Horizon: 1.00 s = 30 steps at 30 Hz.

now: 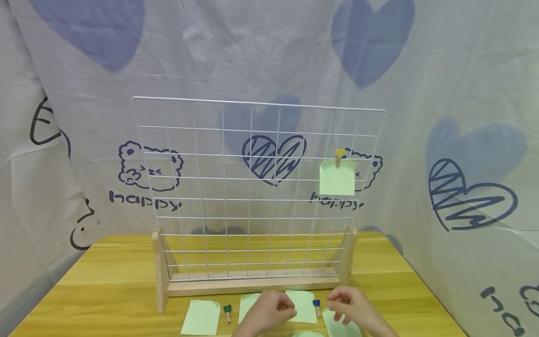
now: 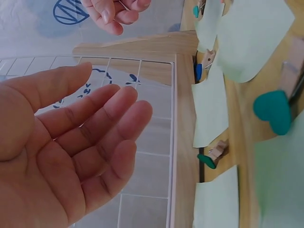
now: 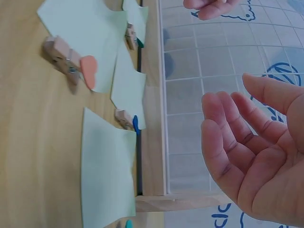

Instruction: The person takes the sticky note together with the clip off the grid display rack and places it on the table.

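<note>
My left hand (image 1: 269,312) hovers over the pale green sticky notes in front of the rack, fingers loosely bent and nothing in them. To its right my right hand (image 1: 353,306), also holding nothing, hangs beside a small clothespin with a blue heart (image 1: 317,304) and above a sticky note (image 1: 342,326). Both wrist views show relaxed, slightly cupped palms. A green-heart clothespin (image 1: 228,313) lies between notes on the left. On the white wire grid (image 1: 258,103), a yellow-heart clothespin (image 1: 339,157) holds one sticky note (image 1: 337,180) at the upper right.
A wooden base (image 1: 252,284) carries the grid upright on the wooden table (image 1: 105,290). Closer to me lie a clothespin with an orange heart (image 3: 89,71) and one with a teal heart (image 2: 273,111), among more notes. A printed cloth (image 1: 189,56) hangs behind.
</note>
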Available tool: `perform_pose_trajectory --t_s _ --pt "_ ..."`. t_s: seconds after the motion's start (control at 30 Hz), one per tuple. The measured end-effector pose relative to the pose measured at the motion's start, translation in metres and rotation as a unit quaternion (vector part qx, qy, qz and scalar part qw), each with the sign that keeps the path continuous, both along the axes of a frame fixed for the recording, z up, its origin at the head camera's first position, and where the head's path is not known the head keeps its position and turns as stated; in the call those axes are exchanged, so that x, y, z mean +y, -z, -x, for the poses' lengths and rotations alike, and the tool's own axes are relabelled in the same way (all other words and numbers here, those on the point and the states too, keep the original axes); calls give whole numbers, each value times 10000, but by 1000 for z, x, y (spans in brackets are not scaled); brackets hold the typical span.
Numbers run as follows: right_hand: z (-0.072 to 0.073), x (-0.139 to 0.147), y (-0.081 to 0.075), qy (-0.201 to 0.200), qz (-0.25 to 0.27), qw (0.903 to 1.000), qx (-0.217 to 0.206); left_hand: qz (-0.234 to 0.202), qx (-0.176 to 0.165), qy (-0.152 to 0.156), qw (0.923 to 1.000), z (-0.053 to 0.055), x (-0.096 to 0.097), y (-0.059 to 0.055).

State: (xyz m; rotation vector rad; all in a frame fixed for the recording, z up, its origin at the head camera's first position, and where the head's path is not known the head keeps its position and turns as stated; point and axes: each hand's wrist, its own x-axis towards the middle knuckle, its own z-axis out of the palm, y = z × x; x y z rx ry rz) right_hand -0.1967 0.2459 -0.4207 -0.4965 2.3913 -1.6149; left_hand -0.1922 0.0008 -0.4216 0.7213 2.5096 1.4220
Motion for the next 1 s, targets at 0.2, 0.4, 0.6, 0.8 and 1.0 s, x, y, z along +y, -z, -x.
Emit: perform_pose_trajectory --t_s 0.2,0.4,0.6,0.8,1.0 --pt "2 2 -8 162 3 9999 60 24 189 34 9998 2 1 -8" --pt "6 5 -18 282 70 9995 81 2 344 92 9994 5 4 -17" --pt "10 8 -33 422 45 9983 389 224 575 162 9980 11 6 -28" --pt "13 9 -48 617 11 9949 796 318 731 214 9966 16 9 -38" --pt "18 8 -61 737 0 9921 1013 569 788 213 9950 18 14 -49"
